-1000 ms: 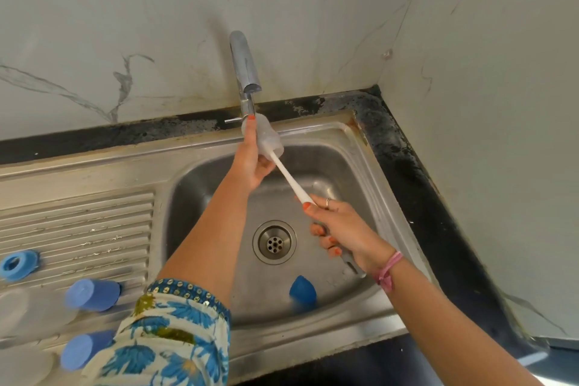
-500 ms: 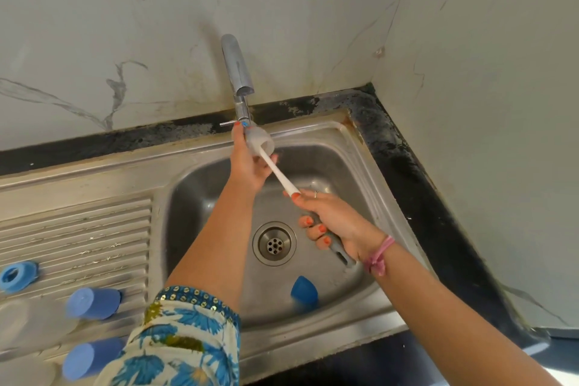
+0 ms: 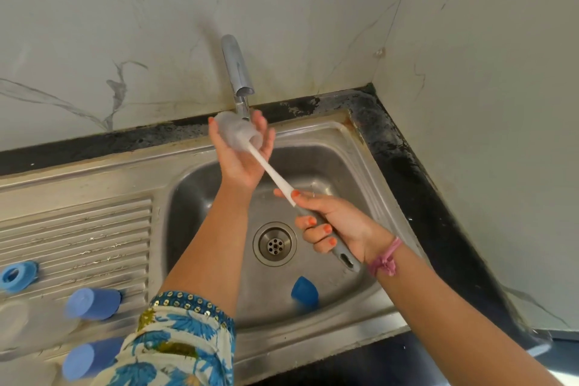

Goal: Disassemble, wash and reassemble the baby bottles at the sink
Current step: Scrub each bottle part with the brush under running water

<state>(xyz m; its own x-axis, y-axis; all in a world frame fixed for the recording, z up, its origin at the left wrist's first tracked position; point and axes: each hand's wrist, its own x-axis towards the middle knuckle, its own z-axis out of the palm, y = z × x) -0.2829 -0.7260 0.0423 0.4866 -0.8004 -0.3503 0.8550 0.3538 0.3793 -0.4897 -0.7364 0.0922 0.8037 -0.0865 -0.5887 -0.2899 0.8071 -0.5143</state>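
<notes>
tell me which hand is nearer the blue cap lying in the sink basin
Right. The right hand, gripping the brush handle, is over the basin just above the blue cap. The left hand is raised under the tap, further from it.

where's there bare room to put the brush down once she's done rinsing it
The ribbed drainboard is bare in its upper part, between the blue ring and the basin. The basin floor left of the drain is also free. It is crowded at the drainboard's near-left corner, where the blue caps lie, and a blue piece sits near the basin's front wall.
</notes>
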